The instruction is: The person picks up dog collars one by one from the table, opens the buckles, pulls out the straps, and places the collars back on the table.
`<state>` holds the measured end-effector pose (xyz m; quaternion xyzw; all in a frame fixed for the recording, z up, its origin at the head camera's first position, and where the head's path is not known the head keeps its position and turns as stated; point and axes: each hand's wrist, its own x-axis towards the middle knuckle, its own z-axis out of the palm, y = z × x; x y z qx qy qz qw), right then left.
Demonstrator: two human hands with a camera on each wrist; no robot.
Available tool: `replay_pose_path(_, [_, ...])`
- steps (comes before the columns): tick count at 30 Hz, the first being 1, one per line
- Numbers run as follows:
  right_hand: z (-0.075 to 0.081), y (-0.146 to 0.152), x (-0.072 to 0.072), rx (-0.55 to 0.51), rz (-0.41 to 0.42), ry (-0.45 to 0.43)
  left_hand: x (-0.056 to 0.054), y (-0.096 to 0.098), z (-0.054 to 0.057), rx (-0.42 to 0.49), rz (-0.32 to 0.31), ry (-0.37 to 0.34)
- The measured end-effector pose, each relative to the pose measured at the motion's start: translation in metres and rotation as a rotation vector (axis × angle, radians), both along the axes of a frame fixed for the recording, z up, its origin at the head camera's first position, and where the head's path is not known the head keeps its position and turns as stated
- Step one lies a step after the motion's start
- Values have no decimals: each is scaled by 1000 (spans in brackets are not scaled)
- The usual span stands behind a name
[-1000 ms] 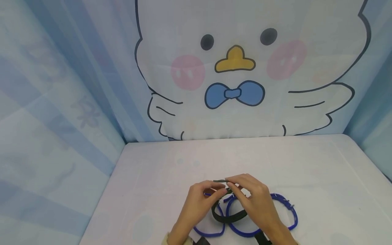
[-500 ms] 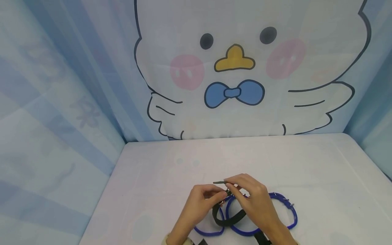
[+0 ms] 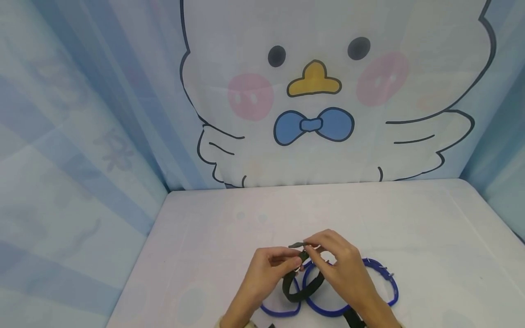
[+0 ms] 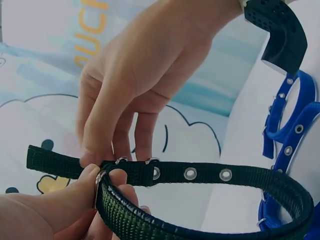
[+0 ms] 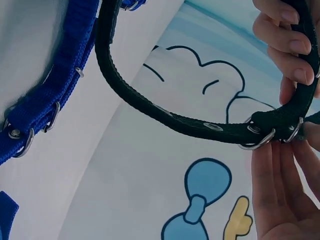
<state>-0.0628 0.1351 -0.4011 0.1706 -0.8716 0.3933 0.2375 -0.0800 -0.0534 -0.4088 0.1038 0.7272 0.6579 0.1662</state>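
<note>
A dark green collar (image 3: 303, 294) with metal eyelets hangs as a loop between my two hands, above the table. My left hand (image 3: 268, 271) pinches it close to the metal buckle (image 4: 98, 187), thumb on top in the left wrist view. My right hand (image 3: 342, 264) holds the strap by its end part, thumb and fingers together. The free strap tip (image 4: 47, 162) sticks out past the buckle. In the right wrist view, metal rings (image 5: 262, 142) sit on the collar beside the right fingertips.
Blue collars (image 3: 330, 313) with metal fittings lie on the white table (image 3: 205, 218) beneath and beside the hands, partly hidden by them. A printed curtain (image 3: 311, 159) stands behind the table. Another curtain (image 3: 82, 182) borders the left side.
The strap tip has shifted slightly right and tilted. More dark strap shows between the hands, and the hanging loop has moved a little left. Both hands keep their hold.
</note>
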Motion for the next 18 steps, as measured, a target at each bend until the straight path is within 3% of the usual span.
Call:
replay_pose_path(5, [1,0,1,38,-15,28,0,0,0,-1,13,31])
replay_pose_path(11, [2,-2,1,113,-92,-46,1,-1,1,9,23,30])
replay_pose_path(18, [1,-3,0,83,-87,-19,1,0,1,12,34,19])
